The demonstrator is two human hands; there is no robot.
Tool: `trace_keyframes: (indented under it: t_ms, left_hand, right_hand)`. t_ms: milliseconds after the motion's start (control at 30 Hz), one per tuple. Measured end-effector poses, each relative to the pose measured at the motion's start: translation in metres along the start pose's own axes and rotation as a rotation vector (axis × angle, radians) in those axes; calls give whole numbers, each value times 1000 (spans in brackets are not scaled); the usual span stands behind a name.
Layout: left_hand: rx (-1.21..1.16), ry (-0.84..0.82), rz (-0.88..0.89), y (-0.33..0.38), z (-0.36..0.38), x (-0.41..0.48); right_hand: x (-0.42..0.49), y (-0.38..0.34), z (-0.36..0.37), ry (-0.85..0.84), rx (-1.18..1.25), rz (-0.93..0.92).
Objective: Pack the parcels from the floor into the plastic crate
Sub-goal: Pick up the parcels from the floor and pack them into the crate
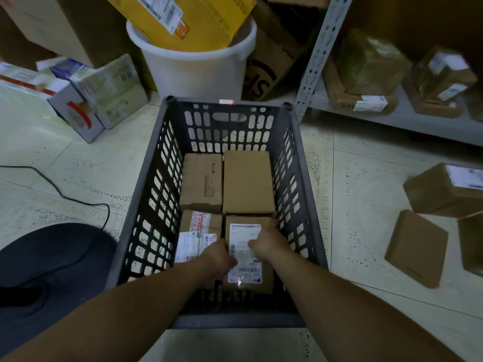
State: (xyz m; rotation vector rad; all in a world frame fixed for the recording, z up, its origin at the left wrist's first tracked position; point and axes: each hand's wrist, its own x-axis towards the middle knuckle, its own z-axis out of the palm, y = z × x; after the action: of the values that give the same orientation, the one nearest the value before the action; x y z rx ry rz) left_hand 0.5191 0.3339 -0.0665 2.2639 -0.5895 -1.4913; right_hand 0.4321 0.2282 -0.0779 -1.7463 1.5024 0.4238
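A dark grey plastic crate (295,163) stands on the floor in front of me. Four cardboard parcels lie flat on its bottom: two plain ones at the back (201,182) (248,181), one with taped labels at the front left (194,231), and a labelled parcel (245,236) at the front right. Both my hands are down inside the crate on that front right parcel. My left hand (222,259) grips its left edge and my right hand (266,244) holds its right side, thumb over the white label. More brown parcels (415,246) (444,189) lie on the floor to the right.
A white bucket (193,69) holding a yellow box stands behind the crate. Printed cartons (109,92) are stacked at the left, a metal shelf (402,118) with wrapped parcels at the right. A black cable (78,199) runs across the tiles near my dark knee (52,262).
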Motion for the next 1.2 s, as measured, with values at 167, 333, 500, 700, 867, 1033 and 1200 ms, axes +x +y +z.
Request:
trace_keyframes:
  t_ms: [167,333,500,700,867,1033,1200]
  left_hand:
    - [15,-107,-13,-1,3,6]
    - [-30,-139,44,3,-2,1]
    - [-32,-25,144,23,-38,-51]
    - [-59,15,134,86,-99,-167]
    - [13,1,185,168,-131,-277]
    - [131,-59,298,265,-133,-381]
    - [262,-85,462,363,-81,-460]
  right_hand:
    - [12,-1,9,-67,-82,76]
    - [8,-3,7,-77,-45,23]
    - [-43,-16,-32,-93,3,-211]
    - [-162,-56,-143,-110,32,-300]
    - [-277,-83,-249,-77,75,-345]
    - [-378,-63,-350,20,102,-254]
    - [-441,6,-443,186,181,-141]
